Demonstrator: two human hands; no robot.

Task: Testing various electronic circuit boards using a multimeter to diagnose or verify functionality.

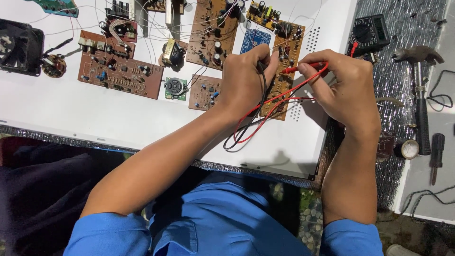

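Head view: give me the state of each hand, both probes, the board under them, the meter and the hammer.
left hand: closed around the black probe, over the board
black probe: gripped, tip hidden
right hand: pinching the red probe
red probe: held, tip pointing at the board
long brown circuit board: flat on the white panel, under both hands
multimeter: lying flat, leads plugged in
hammer: lying untouched
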